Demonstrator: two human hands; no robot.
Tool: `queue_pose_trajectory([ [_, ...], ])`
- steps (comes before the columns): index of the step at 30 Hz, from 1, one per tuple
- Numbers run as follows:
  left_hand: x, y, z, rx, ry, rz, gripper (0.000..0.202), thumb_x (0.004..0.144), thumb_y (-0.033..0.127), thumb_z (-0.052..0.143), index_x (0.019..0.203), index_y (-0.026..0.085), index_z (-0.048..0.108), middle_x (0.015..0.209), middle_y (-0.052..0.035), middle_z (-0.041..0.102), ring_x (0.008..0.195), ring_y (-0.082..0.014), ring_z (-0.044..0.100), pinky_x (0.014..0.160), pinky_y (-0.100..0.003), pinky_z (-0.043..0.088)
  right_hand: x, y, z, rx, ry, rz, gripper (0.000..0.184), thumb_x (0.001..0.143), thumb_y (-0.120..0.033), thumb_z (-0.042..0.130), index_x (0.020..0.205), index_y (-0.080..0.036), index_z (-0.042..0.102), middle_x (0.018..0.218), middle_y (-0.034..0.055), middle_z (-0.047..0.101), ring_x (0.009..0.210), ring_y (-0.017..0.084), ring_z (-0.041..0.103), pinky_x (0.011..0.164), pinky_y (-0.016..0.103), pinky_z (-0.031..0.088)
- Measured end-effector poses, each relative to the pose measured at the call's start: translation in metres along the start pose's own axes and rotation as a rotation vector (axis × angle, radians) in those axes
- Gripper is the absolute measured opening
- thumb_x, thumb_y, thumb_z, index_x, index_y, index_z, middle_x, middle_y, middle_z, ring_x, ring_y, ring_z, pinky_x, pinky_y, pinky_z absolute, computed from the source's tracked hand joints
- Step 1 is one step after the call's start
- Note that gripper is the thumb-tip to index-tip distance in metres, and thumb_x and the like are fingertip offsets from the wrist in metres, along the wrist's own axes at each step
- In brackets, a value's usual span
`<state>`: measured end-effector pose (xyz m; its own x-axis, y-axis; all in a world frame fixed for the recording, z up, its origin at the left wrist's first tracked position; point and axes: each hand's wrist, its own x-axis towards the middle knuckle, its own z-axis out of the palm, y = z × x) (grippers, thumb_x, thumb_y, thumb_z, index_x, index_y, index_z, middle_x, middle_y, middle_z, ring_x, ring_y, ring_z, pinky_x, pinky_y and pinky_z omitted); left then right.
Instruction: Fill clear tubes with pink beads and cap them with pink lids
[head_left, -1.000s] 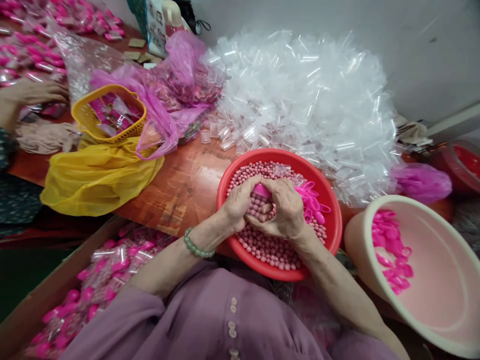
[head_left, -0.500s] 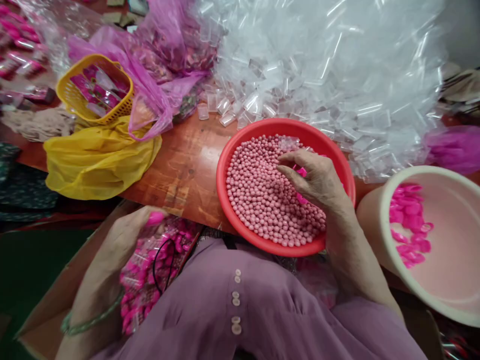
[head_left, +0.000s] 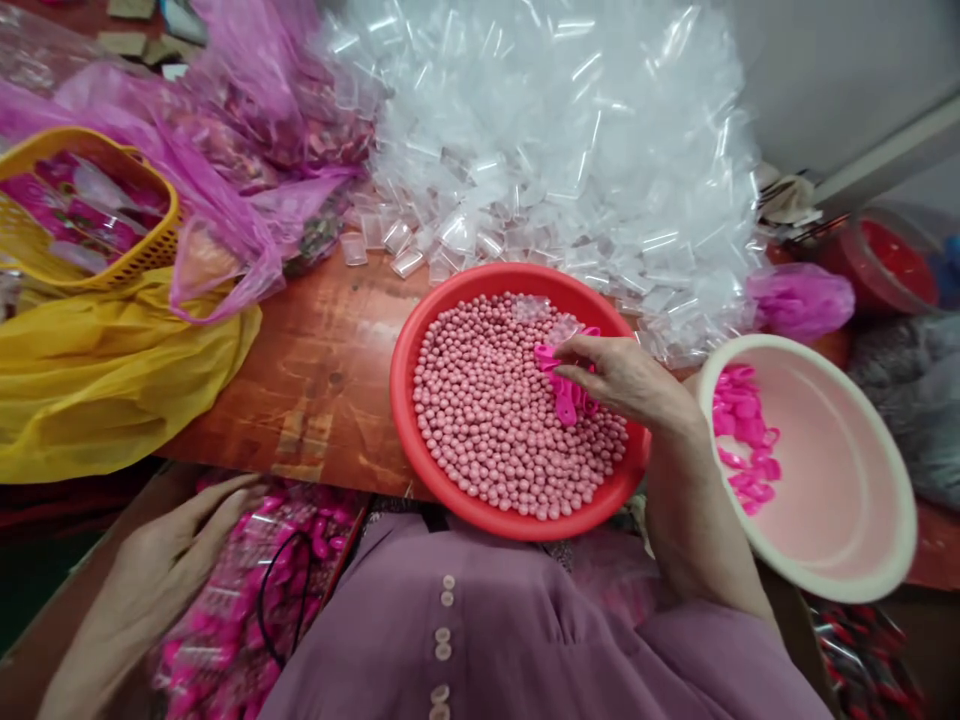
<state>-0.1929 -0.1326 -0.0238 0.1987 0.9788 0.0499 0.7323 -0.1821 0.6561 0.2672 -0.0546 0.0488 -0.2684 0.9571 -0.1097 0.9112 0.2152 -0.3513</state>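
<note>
A red bowl [head_left: 409, 345] full of small pink balls [head_left: 487, 420] sits on the wooden table in front of me. My right hand [head_left: 622, 380] rests over the bowl's right side, its fingers pinched on a bright pink plastic scoop [head_left: 559, 385]. Down at the lower left, my left hand [head_left: 176, 550] lies with its fingers stretched out over a cardboard box [head_left: 45, 620] of filled pink packets [head_left: 240, 620]; nothing shows in it.
A cream basin [head_left: 847, 560] holding more pink scoops [head_left: 742, 440] stands at the right. A big heap of small clear bags [head_left: 555, 150] lies behind the bowl. A yellow basket [head_left: 161, 225], a yellow bag [head_left: 105, 380] and pink bags [head_left: 247, 130] fill the left.
Both hands were together over the bowl on a pink piece. The left hand then went down to the box and released a packet. The right hand has picked up a scoop.
</note>
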Motion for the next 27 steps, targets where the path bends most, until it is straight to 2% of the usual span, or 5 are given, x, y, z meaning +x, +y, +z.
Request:
queue_pose_trajectory([
  [3, 0.022, 0.047, 0.024, -0.11, 0.005, -0.126, 0.023, 0.09, 0.038, 0.055, 0.109, 0.031, 0.067, 0.097, 0.0031, 0.077, 0.088, -0.0241, 0.073, 0.082, -0.04, 0.059, -0.007, 0.002, 0.011, -0.268, -0.081, 0.049, 0.015, 0.089, -0.029, 0.057, 0.089, -0.017, 0.065, 0.072, 0.0054, 0.069, 0.065, 0.02, 0.063, 0.06, 0.029, 0.04],
  [10, 0.068, 0.113, 0.098, 0.004, -0.005, 0.545, 0.066, 0.089, 0.039, 0.058, 0.145, 0.01, 0.039, 0.143, -0.0227, 0.051, 0.138, -0.0342, 0.044, 0.116, -0.056, 0.032, -0.021, -0.01, 0.035, -0.368, -0.07, 0.132, 0.02, 0.091, -0.027, 0.052, 0.105, -0.014, 0.057, 0.078, 0.0087, 0.072, 0.069, 0.023, 0.067, 0.06, 0.03, 0.041],
  [15, 0.086, 0.137, 0.095, -0.058, -0.255, 0.413, 0.066, 0.087, 0.048, 0.059, 0.137, 0.005, 0.051, 0.143, -0.0269, 0.05, 0.138, -0.0386, 0.043, 0.117, -0.059, 0.026, -0.025, -0.004, 0.033, -0.284, 0.012, 0.132, 0.021, 0.091, -0.027, 0.048, 0.107, -0.016, 0.055, 0.075, 0.0055, 0.071, 0.065, 0.021, 0.067, 0.056, 0.028, 0.042],
  [21, 0.165, 0.122, 0.076, -0.485, -0.044, 0.282, 0.03, 0.093, 0.032, 0.052, 0.113, 0.017, 0.068, 0.115, -0.0122, 0.07, 0.11, -0.0227, 0.064, 0.101, -0.035, 0.046, -0.022, 0.014, 0.034, -0.357, 0.179, 0.091, 0.02, 0.092, -0.032, 0.047, 0.098, -0.019, 0.061, 0.08, 0.0076, 0.072, 0.065, 0.024, 0.069, 0.053, 0.031, 0.044],
  [27, 0.278, 0.079, 0.113, -0.118, 0.006, 0.263, 0.036, 0.082, 0.02, 0.06, 0.116, 0.009, 0.063, 0.117, -0.0182, 0.062, 0.112, -0.0283, 0.055, 0.103, -0.04, 0.04, -0.011, 0.002, 0.025, -0.16, 0.181, 0.077, 0.022, 0.093, -0.037, 0.049, 0.09, -0.02, 0.063, 0.074, 0.0043, 0.071, 0.06, 0.019, 0.065, 0.054, 0.029, 0.045],
])
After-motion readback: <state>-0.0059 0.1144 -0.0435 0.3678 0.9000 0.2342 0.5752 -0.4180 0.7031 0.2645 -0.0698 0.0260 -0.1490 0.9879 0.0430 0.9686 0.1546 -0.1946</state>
